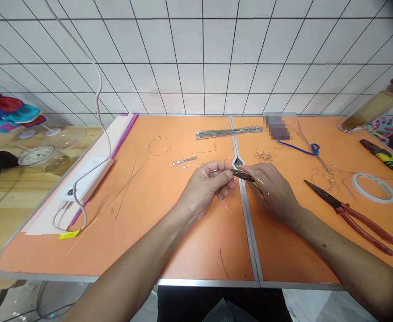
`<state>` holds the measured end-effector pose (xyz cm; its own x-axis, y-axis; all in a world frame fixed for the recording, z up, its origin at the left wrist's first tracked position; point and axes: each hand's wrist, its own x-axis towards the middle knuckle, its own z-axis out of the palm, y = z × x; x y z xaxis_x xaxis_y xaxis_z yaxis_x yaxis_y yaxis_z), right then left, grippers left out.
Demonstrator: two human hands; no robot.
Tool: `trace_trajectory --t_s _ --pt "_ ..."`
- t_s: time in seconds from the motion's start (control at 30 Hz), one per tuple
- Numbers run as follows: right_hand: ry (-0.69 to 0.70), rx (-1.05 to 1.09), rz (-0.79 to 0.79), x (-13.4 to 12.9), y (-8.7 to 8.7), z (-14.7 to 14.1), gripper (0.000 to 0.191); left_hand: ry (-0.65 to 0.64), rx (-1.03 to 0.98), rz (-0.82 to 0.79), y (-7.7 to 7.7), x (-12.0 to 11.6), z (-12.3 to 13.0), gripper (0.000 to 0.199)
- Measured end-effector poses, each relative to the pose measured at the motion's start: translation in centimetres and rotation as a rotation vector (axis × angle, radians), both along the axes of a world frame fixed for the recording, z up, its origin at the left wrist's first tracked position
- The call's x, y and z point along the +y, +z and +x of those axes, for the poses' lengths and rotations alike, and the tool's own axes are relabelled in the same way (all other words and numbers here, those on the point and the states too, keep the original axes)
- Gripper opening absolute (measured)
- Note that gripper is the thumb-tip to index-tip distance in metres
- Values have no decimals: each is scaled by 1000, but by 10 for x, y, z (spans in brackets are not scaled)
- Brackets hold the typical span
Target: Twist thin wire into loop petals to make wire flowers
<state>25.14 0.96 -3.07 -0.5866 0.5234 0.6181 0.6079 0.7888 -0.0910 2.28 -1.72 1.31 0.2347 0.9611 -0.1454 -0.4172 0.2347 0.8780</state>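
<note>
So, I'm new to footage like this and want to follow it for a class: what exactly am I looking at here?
There is no machine here, just a person's two bare hands, seen from one camera worn on their head and looking forward and down. Their left hand pinches a thin wire, and their right hand holds small pliers up to it. On the orange table lie a bundle of straight wire rods, red-handled pliers and a roll of tape.

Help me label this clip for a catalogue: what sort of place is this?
Probably a wire-craft workbench: a bundle of wire rods and red-handled pliers lie on an orange table beside a white tiled wall.
</note>
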Motion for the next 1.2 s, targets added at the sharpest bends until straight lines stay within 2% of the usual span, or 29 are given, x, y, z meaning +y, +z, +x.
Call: trace_trajectory --t_s 0.27,0.47,0.63,0.93,1.2 --pt "25 18 0 -2 6 1 51 -30 40 31 0 0 -3 25" --pt "53 25 -4 -3 6 3 50 -41 52 64 0 1 -3 24" --pt "37 36 38 -4 6 1 38 -36 54 78 -2 0 -2 22" --pt "-78 -10 127 -2 6 2 46 -12 38 95 -3 1 -2 24" --pt "-102 -35 199 -3 11 3 48 7 66 155 -4 1 -3 30"
